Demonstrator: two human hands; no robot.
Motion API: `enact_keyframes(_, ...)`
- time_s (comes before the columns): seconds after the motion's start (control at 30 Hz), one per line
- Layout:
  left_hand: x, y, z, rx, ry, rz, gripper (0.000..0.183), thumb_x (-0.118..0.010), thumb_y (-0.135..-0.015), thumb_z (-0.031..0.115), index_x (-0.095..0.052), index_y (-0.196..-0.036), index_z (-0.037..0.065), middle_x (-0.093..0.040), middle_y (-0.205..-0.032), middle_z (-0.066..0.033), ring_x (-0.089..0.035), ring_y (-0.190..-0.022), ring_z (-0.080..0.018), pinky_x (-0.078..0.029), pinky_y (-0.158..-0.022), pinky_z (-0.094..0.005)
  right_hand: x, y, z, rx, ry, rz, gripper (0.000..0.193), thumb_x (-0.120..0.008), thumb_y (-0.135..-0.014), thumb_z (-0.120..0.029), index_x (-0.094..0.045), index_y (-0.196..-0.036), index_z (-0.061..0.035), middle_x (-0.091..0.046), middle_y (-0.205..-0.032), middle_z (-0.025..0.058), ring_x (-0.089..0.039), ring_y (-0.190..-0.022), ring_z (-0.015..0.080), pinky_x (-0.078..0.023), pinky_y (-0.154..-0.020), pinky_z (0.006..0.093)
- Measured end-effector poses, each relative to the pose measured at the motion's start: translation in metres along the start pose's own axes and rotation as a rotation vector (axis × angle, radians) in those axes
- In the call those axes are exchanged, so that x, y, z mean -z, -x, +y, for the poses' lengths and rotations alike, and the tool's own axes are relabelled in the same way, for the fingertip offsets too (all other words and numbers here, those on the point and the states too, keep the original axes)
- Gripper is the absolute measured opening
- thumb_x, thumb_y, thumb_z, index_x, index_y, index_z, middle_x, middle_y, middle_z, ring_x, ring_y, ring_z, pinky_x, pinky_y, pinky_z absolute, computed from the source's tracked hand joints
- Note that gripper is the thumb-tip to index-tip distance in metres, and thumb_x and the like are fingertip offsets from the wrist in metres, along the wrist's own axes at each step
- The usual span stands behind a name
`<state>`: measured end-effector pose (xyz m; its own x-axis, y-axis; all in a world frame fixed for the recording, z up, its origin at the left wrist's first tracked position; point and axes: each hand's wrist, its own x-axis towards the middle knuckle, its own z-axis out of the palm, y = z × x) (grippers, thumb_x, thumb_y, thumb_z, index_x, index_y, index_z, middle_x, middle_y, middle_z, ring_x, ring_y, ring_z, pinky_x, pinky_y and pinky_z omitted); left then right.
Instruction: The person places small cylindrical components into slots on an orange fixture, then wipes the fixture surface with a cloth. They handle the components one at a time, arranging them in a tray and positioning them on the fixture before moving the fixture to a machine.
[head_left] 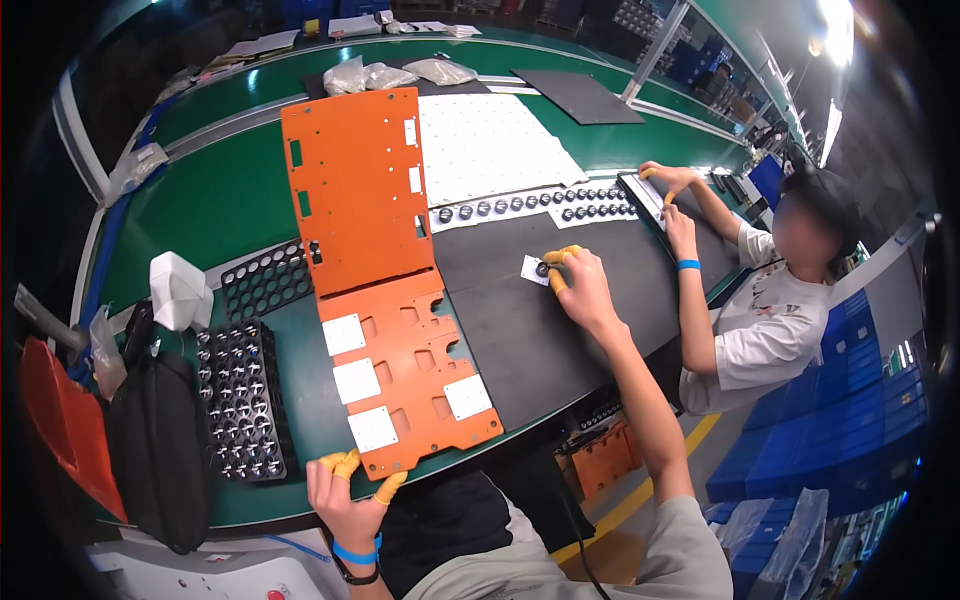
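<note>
An orange hinged fixture (pixel 420 370) lies on the bench with its lid (pixel 355 190) raised. Several white square plates (pixel 380 428) sit in its base. My left hand (pixel 345 500), in yellow finger cots, has its fingers and thumb about the fixture's near left corner. Over the dark mat, my right hand (pixel 585 285) pinches a small black round part on a white square plate (pixel 533 268); its fingers partly cover the part.
Left of the fixture stand a black tray of round parts (pixel 240 400), an empty-holed black tray (pixel 265 285) and a white container (pixel 180 290). Beyond the mat (pixel 520 350) lie white sheets (pixel 490 150) and rows of plates with black parts (pixel 510 207). At right, a co-worker (pixel 750 290) handles a long dark tray (pixel 645 200).
</note>
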<state>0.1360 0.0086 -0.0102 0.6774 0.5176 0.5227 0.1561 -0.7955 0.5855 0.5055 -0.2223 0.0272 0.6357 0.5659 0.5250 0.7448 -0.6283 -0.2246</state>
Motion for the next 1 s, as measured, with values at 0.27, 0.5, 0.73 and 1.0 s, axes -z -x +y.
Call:
enact_keyframes(0.27, 0.002, 0.001, -0.002, 0.001, 0.038, 0.002, 0.056, -0.091, -0.062, 0.040, -0.068, -0.090, -0.002, -0.061, -0.086, -0.0134, -0.055, -0.082, -0.0346, -0.046, -0.071, -0.0441, -0.010, -0.002, 0.004, -0.146, 0.020, 0.018, 0.019, -0.075, -0.083, -0.014, -0.071, -0.098, -0.0027, -0.066, -0.094, 0.0120, -0.061, -0.092, 0.0318, -0.048, -0.084, 0.0421)
enact_keyframes(0.5, 0.003, 0.001, 0.001, 0.015, 0.026, -0.014, 0.055, -0.091, -0.063, 0.041, -0.068, -0.090, -0.002, -0.061, -0.086, -0.0133, -0.055, -0.082, -0.0345, -0.046, -0.071, -0.0439, -0.020, -0.016, 0.029, -0.076, 0.167, 0.055, 0.021, -0.076, -0.078, -0.015, -0.070, -0.094, -0.0030, -0.063, -0.104, 0.0130, -0.058, -0.102, 0.0306, -0.045, -0.090, 0.0427)
enact_keyframes(0.73, 0.001, 0.001, -0.004, -0.030, -0.022, 0.005, 0.058, -0.091, -0.063, 0.044, -0.070, -0.090, -0.003, -0.060, -0.084, -0.0127, -0.055, -0.078, -0.0324, -0.046, -0.065, -0.0424, -0.030, -0.041, 0.056, -0.070, 0.224, 0.090, 0.024, -0.073, -0.077, -0.012, -0.070, -0.099, -0.0011, -0.063, -0.108, 0.0152, -0.056, -0.106, 0.0317, -0.043, -0.094, 0.0428)
enact_keyframes(1.0, -0.001, 0.001, 0.000, 0.002, -0.022, -0.012, 0.059, -0.091, -0.063, 0.046, -0.071, -0.091, -0.002, -0.061, -0.085, -0.0125, -0.055, -0.080, -0.0315, -0.047, -0.067, -0.0421, -0.043, -0.063, 0.082, -0.018, 0.289, 0.112, 0.024, -0.073, -0.078, -0.011, -0.073, -0.099, -0.0010, -0.061, -0.116, 0.0156, -0.054, -0.110, 0.0311, -0.041, -0.100, 0.0427)
